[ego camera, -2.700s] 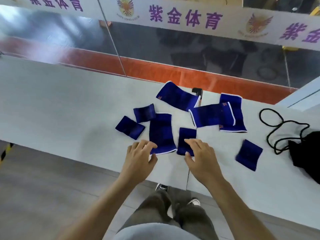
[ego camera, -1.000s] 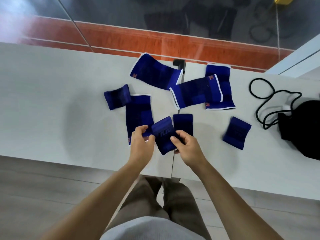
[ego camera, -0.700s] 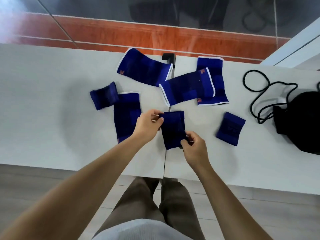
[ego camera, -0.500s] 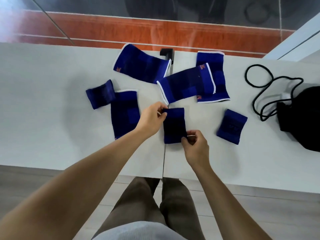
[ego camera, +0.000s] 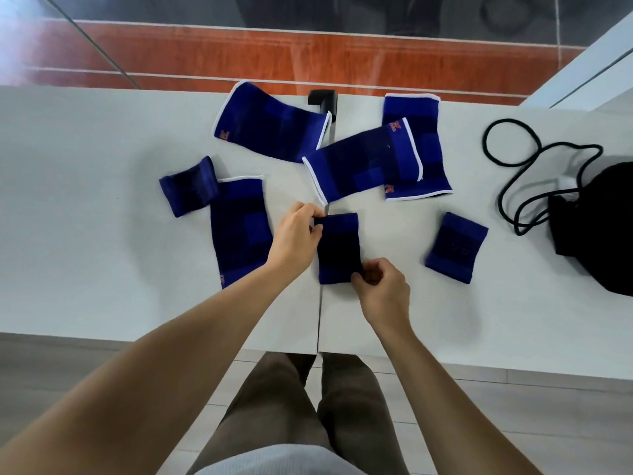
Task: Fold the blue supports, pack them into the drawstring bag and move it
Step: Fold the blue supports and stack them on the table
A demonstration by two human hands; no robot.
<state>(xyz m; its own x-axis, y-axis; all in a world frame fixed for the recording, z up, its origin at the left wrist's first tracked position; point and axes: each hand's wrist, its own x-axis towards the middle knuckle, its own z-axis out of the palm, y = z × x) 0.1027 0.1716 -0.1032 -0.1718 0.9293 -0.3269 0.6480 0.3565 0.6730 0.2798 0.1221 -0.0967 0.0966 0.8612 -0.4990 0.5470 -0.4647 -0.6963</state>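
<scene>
A small blue support (ego camera: 338, 246) lies flat on the white table (ego camera: 85, 269), stacked on another small one. My left hand (ego camera: 295, 238) pinches its far left corner and my right hand (ego camera: 380, 289) pinches its near right corner. Several more blue supports lie around: a long one (ego camera: 239, 231) to the left, a small one (ego camera: 189, 186) beyond it, a large one (ego camera: 270, 126) at the back, two overlapping large ones (ego camera: 366, 162) (ego camera: 428, 159), and a small one (ego camera: 457, 252) to the right. The black drawstring bag (ego camera: 596, 231) sits at the right edge.
The bag's black cord (ego camera: 513, 156) loops over the table left of it. A black clamp (ego camera: 322, 99) sits at the table's far edge on the seam. Beyond the table is a glass wall with an orange band. My legs stand at the near edge.
I picked up a small support from the left, brought it over the middle small one and laid it flat on top. The view tilted downward.
</scene>
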